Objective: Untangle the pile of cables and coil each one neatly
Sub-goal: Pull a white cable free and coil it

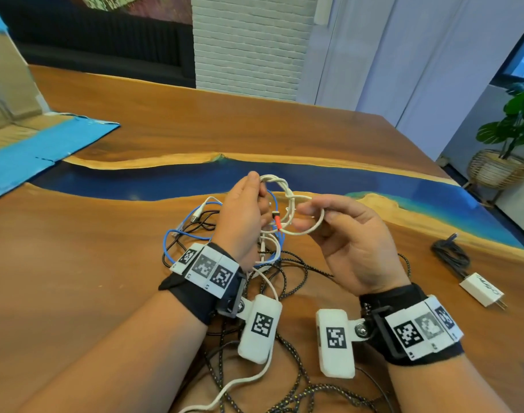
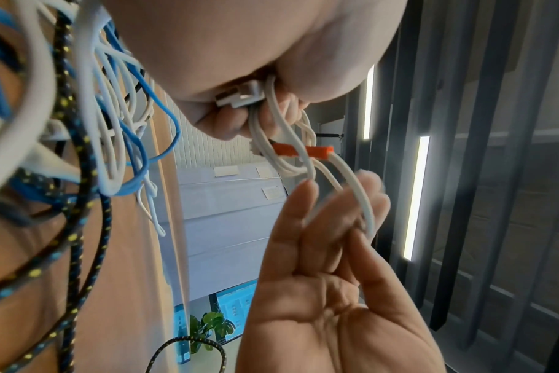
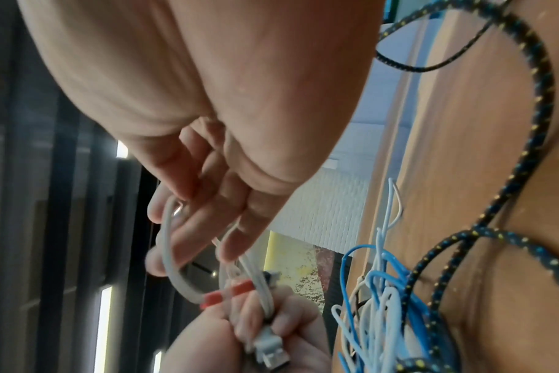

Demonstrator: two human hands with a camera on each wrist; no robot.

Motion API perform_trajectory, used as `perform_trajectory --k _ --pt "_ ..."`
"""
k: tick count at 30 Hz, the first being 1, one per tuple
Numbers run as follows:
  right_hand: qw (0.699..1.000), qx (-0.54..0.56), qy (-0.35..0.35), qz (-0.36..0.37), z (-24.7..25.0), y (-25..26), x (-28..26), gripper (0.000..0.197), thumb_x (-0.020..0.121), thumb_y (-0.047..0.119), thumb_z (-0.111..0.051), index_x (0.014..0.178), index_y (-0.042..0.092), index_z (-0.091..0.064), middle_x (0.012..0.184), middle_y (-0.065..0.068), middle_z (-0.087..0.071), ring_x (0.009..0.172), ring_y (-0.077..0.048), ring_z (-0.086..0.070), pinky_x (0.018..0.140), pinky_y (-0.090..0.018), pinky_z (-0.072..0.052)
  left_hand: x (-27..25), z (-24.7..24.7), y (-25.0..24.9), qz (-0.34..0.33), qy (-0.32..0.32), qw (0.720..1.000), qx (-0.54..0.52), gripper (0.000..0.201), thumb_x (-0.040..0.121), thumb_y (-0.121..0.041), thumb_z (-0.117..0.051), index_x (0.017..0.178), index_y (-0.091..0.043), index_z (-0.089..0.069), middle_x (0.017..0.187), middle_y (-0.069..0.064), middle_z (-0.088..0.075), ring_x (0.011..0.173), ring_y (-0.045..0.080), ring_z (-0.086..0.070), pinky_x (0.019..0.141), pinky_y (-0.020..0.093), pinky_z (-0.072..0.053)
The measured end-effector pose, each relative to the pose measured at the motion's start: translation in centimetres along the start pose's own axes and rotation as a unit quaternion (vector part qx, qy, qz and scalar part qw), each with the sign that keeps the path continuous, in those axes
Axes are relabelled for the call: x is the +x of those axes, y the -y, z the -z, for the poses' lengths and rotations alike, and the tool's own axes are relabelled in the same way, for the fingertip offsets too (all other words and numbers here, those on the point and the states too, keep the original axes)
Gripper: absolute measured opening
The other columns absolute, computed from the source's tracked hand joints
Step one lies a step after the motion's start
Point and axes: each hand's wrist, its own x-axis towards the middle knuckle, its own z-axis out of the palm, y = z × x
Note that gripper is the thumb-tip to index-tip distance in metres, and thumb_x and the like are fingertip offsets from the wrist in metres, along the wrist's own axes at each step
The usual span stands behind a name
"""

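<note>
White cable (image 1: 287, 201) is up off the pile, left hand (image 1: 243, 216) clamping the gathered loops, right hand (image 1: 344, 234) pinching the outer loop beside that grip. Best feed each turn evenly, keeping the orange-collared end (image 2: 316, 152) pinned.

i see a white cable (image 1: 287, 201) with an orange collar (image 2: 318, 152), a blue cable (image 1: 168, 242), and a black braided cable (image 1: 287, 281) flecked yellow and blue.
</note>
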Motion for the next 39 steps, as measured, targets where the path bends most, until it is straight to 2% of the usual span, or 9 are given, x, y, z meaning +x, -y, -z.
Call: perform_trajectory --k 4,7,12,14,17,22,27,35,39 --pt "0.999 0.007 -0.012 -0.031 0.0 0.8 0.0 0.025 0.093 0.006 -0.051 0.103 0.007 -0.073 0.088 -0.013 -0.069 0.034 -0.011 -0.040 0.041 -0.023 -0.042 0.1 0.0 -0.1 -0.015 -0.025 1.000 0.001 0.036 0.111 -0.033 -0.032 0.081 -0.015 -0.043 0.058 -0.005 -0.026 0.053 0.014 -0.021 0.047 0.024 -0.026" --pt "0.995 -0.070 -0.044 -0.061 0.6 0.5 0.4 0.021 0.101 0.002 -0.049 0.113 0.009 -0.065 0.084 -0.012 -0.067 0.033 -0.009 -0.030 0.035 -0.018 -0.028 0.2 0.2 -0.5 -0.016 -0.029 0.999 -0.030 0.038 0.111 -0.035 -0.031 0.081 -0.016 -0.044 0.057 -0.005 -0.024 0.051 0.014 -0.018 0.046 0.025 -0.026" --pt "0.969 -0.225 -0.051 -0.084 0.3 -0.7 0.4 0.011 0.095 -0.003 -0.062 0.095 0.006 -0.068 0.088 -0.015 -0.077 0.072 -0.024 -0.073 0.062 -0.027 -0.055 -0.1 -0.1 -0.6 -0.014 -0.011 0.994 -0.106 0.040 0.111 -0.039 -0.029 0.083 -0.018 -0.047 0.060 -0.003 -0.022 0.050 0.014 -0.017 0.055 0.031 -0.026" --pt "0.957 -0.281 -0.028 -0.062 -0.1 -1.3 0.3 0.009 0.092 -0.002 -0.068 0.094 0.006 -0.072 0.092 -0.012 -0.078 0.089 -0.024 -0.075 0.075 -0.026 -0.057 -0.6 -0.6 -0.5 -0.008 0.007 0.991 -0.131 0.040 0.111 -0.040 -0.029 0.084 -0.017 -0.047 0.061 -0.002 -0.021 0.046 0.014 -0.020 0.055 0.033 -0.023" --pt "0.952 -0.301 -0.050 -0.026 -0.5 -1.6 0.2 0.010 0.090 0.001 -0.071 0.094 0.008 -0.076 0.086 -0.002 -0.078 0.079 -0.011 -0.070 0.074 -0.023 -0.056 -1.2 -1.2 -0.4 -0.012 0.032 0.988 -0.152 0.040 0.111 -0.041 -0.029 0.084 -0.017 -0.046 0.062 -0.001 -0.023 0.046 0.013 -0.025 0.055 0.032 -0.028" --pt "0.977 -0.174 -0.117 -0.043 -1.6 -2.0 0.1 0.014 0.091 0.002 -0.069 0.103 0.000 -0.076 0.094 -0.018 -0.077 0.087 -0.029 -0.075 0.082 -0.038 -0.061 -1.6 -1.8 -0.3 -0.045 0.034 0.994 -0.096 0.041 0.112 -0.037 -0.025 0.082 -0.015 -0.044 0.059 -0.001 -0.028 0.056 0.018 -0.037 0.067 0.034 -0.049" --pt "0.981 0.075 -0.124 -0.126 -2.5 -1.8 0.0 0.030 0.091 0.012 -0.060 0.115 -0.004 -0.071 0.112 -0.023 -0.074 0.102 -0.030 -0.073 0.093 -0.038 -0.059 -1.6 -1.6 -0.3 -0.054 0.009 0.997 -0.060 0.039 0.112 -0.035 -0.028 0.081 -0.016 -0.044 0.062 0.000 -0.032 0.061 0.013 -0.050 0.076 0.034 -0.048" --pt "0.970 0.088 -0.168 -0.154 -1.7 -2.3 0.5 0.034 0.099 0.008 -0.054 0.130 0.000 -0.062 0.118 -0.016 -0.074 0.104 -0.026 -0.069 0.095 -0.040 -0.054 -1.6 -1.5 0.2 -0.051 0.065 0.996 0.012 0.037 0.108 -0.033 -0.042 0.079 -0.014 -0.055 0.074 0.005 -0.063 0.066 0.018 -0.059 0.062 0.035 -0.048" --pt "0.967 0.123 -0.162 -0.152 -0.8 -1.8 0.8 0.023 0.103 0.012 -0.049 0.119 0.007 -0.064 0.124 -0.016 -0.070 0.110 -0.028 -0.065 0.091 -0.040 -0.054 -1.6 -1.5 0.3 -0.071 0.090 0.991 0.065 0.039 0.106 -0.029 -0.047 0.076 -0.020 -0.071 0.086 0.011 -0.075 0.082 0.026 -0.069 0.078 0.040 -0.054"
